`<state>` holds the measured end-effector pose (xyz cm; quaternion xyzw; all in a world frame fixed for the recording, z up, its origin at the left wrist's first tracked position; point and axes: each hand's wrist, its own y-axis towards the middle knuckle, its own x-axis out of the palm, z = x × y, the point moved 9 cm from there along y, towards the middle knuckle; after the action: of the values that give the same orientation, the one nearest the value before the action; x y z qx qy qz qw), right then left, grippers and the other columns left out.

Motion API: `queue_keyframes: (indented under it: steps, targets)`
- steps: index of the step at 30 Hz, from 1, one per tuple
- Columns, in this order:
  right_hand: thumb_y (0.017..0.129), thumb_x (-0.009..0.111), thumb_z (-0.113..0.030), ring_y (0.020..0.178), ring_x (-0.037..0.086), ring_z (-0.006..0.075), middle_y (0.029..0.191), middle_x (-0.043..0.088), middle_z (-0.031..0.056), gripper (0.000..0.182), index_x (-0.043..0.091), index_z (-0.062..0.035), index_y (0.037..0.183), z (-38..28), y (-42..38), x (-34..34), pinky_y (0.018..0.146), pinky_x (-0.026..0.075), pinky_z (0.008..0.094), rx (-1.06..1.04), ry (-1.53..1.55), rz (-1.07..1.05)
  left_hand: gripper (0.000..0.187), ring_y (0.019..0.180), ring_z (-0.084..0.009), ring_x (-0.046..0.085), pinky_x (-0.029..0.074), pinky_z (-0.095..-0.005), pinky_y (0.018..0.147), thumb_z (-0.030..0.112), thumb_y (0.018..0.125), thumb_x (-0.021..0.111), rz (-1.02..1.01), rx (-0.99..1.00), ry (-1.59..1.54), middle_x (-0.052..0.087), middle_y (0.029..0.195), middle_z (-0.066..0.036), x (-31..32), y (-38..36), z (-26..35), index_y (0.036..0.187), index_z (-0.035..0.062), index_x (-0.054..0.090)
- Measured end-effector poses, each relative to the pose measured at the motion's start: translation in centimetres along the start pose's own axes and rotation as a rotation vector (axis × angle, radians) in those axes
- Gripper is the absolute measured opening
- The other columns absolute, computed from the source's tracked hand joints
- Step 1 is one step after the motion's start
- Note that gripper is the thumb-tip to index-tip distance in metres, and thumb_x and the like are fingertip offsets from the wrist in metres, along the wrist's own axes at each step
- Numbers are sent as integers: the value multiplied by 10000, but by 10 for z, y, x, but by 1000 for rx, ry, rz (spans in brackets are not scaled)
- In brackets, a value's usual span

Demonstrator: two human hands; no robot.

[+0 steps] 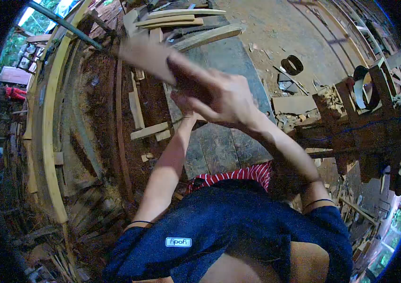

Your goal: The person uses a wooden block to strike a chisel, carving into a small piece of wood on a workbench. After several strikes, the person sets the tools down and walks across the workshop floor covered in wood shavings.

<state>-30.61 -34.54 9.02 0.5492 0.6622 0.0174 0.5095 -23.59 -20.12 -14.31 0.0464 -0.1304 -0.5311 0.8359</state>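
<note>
A flat, light brown piece of wood (146, 59), blurred by motion, is held above the dark workbench (217, 146). My right hand (233, 99) is wrapped round its near end, with the forefinger stretched along the edge. Lower and to the left, my left hand (186, 104) is partly hidden behind the right one. Its fingers are covered or smeared, so what it grips cannot be made out.
Cut wooden strips (177, 21) and a curved piece (210, 37) lie at the bench's far end. Long boards (49, 132) stand on the left. A metal ring (292, 65) rests on the ground. Dark timber framing (351, 127) is at right.
</note>
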Motion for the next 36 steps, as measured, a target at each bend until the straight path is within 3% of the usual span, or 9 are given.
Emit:
queue_keyframes:
  steps: [1, 11, 16, 20, 23, 24, 27, 28, 36]
  targets:
    - [851, 669, -464, 671, 657, 363, 811, 624, 185, 721, 394, -344, 1507, 19, -4, 36, 582, 542, 481, 91, -195, -321, 191, 668, -107, 573, 472, -287, 580, 224, 939, 664, -3, 12, 0, 623, 833, -25, -1, 0, -1, 936, 54, 578]
    - [854, 648, -501, 642, 657, 397, 750, 634, 192, 769, 320, -360, 1535, 22, -13, 58, 552, 532, 500, 122, -267, -381, 284, 853, -144, 617, 536, -296, 730, 266, 972, 605, -1, -50, -145, 628, 1032, -57, -12, 5, -19, 1152, 52, 555]
    - [902, 645, -455, 905, 702, 403, 1023, 710, 225, 682, 404, -273, 1514, 27, -18, 29, 790, 553, 476, 283, 66, -205, 361, 945, -163, 639, 567, -300, 804, 287, 988, 576, 153, -194, -474, 630, 1132, -73, -34, 13, -35, 1259, 50, 543]
    - [920, 650, -426, 1052, 670, 418, 1178, 678, 231, 679, 396, -230, 1518, 57, -49, 22, 870, 538, 441, 498, 90, -295, 351, 917, -219, 657, 554, -373, 789, 270, 964, 621, 277, -197, -153, 657, 999, -122, -74, 30, -59, 1194, 22, 531]
    - [925, 650, -424, 1113, 653, 403, 1216, 667, 230, 675, 399, -215, 1516, 70, -77, 16, 907, 528, 428, 542, 123, -257, 348, 726, -206, 672, 527, -351, 652, 289, 922, 711, 361, -272, -1307, 675, 812, -63, -27, 8, 6, 1054, -3, 575]
    - [929, 648, -413, 1179, 629, 379, 1279, 638, 228, 677, 395, -195, 1518, 74, -85, 15, 958, 506, 413, 614, 136, -298, 348, 736, -205, 675, 525, -347, 661, 321, 927, 710, 429, -134, -498, 678, 813, -64, -40, 0, 49, 1005, 2, 596]
    - [932, 647, -406, 1221, 607, 363, 1349, 601, 216, 686, 385, -180, 1524, 89, -109, 17, 997, 483, 406, 658, 236, -213, 353, 627, -161, 624, 483, -307, 583, 347, 944, 703, 400, 191, 104, 629, 700, -32, -45, 12, 68, 793, 50, 587]
    - [901, 652, -483, 984, 680, 439, 1136, 695, 228, 702, 379, -297, 1521, 88, -111, 12, 855, 543, 475, 591, 191, -108, 358, 562, -139, 573, 451, -296, 539, 341, 944, 704, 365, 72, -14, 585, 650, -15, -47, 15, 58, 779, 65, 548]
    - [905, 642, -496, 1002, 677, 443, 1166, 687, 227, 702, 368, -310, 1524, 103, -133, 20, 876, 536, 491, 685, 224, -139, 294, 412, -89, 392, 369, -288, 424, 282, 966, 675, 160, -104, -354, 420, 527, 18, -14, 13, 62, 884, 115, 448]
